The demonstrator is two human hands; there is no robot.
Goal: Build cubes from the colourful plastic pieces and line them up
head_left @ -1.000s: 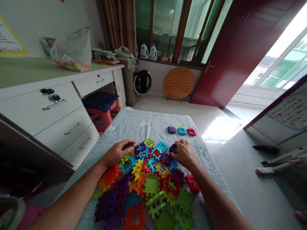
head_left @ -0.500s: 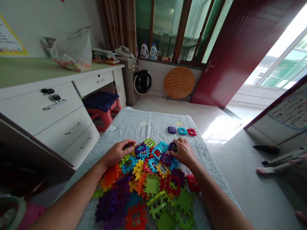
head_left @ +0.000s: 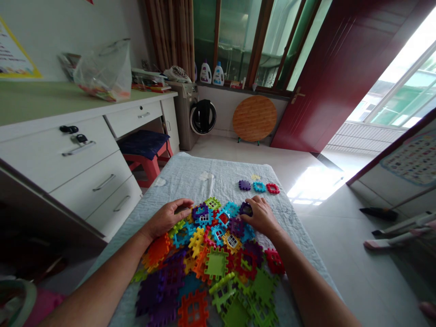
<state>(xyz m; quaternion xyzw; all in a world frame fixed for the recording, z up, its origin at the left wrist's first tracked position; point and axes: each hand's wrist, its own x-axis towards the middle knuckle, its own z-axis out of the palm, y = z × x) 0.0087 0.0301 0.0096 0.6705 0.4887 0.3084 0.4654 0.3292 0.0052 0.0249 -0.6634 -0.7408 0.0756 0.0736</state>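
A heap of interlocking plastic building tiles (head_left: 217,263) in many colours is spread over the cloth-covered table. My right hand (head_left: 260,212) is at the heap's far right edge, thumb and fingers closed on a dark purple tile (head_left: 245,208) with an opening in it. At the far left edge rests my left hand (head_left: 172,215), its thumb and fingers apart and curved beside the tiles, with nothing visible between them. Beyond my right hand, a purple tile (head_left: 244,185), a blue frame tile (head_left: 259,186) and a red frame tile (head_left: 273,188) lie in a row.
Pale blue cloth (head_left: 218,170) covers the table. Left of it stand a red stool (head_left: 150,165) and a white drawer desk (head_left: 85,156) holding a plastic bag (head_left: 105,72). Farther off are a washing machine (head_left: 185,113), a round wooden tabletop (head_left: 255,118) and a red door (head_left: 323,72).
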